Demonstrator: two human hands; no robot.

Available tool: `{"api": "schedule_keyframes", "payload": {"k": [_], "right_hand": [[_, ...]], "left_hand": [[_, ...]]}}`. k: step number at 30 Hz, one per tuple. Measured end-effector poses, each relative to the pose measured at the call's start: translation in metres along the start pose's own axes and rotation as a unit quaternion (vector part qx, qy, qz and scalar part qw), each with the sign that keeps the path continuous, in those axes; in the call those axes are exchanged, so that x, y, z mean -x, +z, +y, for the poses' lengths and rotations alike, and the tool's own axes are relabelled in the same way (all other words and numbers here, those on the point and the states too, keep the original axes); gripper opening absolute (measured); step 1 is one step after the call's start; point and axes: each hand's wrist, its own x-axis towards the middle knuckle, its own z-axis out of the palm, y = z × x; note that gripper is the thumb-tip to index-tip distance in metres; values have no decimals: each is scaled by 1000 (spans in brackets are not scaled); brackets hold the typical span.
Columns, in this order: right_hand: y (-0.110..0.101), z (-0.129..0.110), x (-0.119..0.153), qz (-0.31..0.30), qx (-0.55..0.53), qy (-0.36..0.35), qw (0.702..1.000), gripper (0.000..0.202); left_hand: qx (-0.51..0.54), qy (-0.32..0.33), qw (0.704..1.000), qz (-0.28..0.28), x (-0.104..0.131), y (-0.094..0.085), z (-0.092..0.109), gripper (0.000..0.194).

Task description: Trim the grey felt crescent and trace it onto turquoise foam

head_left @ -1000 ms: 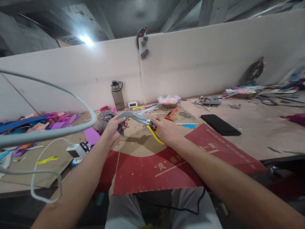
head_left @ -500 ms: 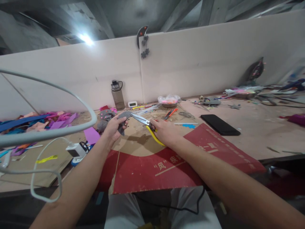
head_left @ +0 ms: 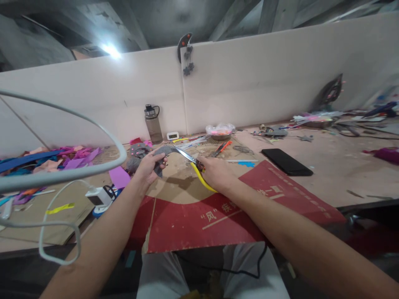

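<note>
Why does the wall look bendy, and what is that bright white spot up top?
In the head view, the wide lens bows the long white partition wall and stretches both forearms; the white spot is a glaring ceiling lamp; the thick white cable close to the camera is soft; the hands cast a faint shadow on the brown cardboard sheet.

Closed now around the grey felt piece (head_left: 162, 154): blades of the yellow-handled scissors (head_left: 193, 162), open in a narrow V half a second ago, drawn together into one thin line with the tip sunk into the felt's right end. Squeezed tighter on the handles, the right hand (head_left: 215, 172), nudged slightly nearer the felt than a second ago. Gripped a touch more firmly on the felt's left end, the left hand (head_left: 149, 167), with the felt's right end tipped up a little toward the blades. Shifted a little leftward against the felt, the scissors as a whole.
</note>
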Motion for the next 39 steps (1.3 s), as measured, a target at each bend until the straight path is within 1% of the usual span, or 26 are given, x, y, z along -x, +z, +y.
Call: {"api": "schedule_keyframes", "payload": {"k": [5, 9, 12, 15, 17, 18, 20, 22, 26, 28, 33, 39], "right_hand": [[3, 7, -3, 41, -73, 27, 996, 28], [11, 11, -8, 60, -133, 26, 989, 34], [16, 13, -9, 94, -183, 15, 979, 32], [17, 15, -10, 132, -268, 6, 954, 31], [16, 15, -10, 149, -315, 7, 937, 35], [16, 15, -10, 153, -324, 3, 934, 36], [16, 15, -11, 152, -314, -16, 937, 37], [17, 15, -11, 142, -284, -27, 948, 37], [19, 13, -9, 112, -208, -17, 971, 39], [18, 11, -7, 106, -170, -17, 980, 37], [14, 8, -4, 107, -107, -28, 988, 34], [9, 6, -2, 95, -68, -17, 993, 33]], "left_hand": [[9, 1, 1000, 14, -1, -1, 1, 17], [25, -5, 999, 25, -1, -1, 2, 17], [29, -3, 999, 30, 0, -1, 1, 20], [23, 0, 1000, 8, 2, 0, -1, 21], [17, 1, 1000, -23, 4, 2, -2, 23], [14, 3, 999, -39, 5, 4, -2, 25], [8, 11, 998, -59, 8, 6, -2, 26], [1, 16, 997, -70, 10, 8, -1, 24], [4, 19, 997, -75, 11, 8, 0, 26], [3, 22, 996, -81, 11, 8, 0, 26], [-4, 26, 995, -96, 12, 10, 1, 22], [6, 20, 993, -116, 14, 12, 2, 22]]}}
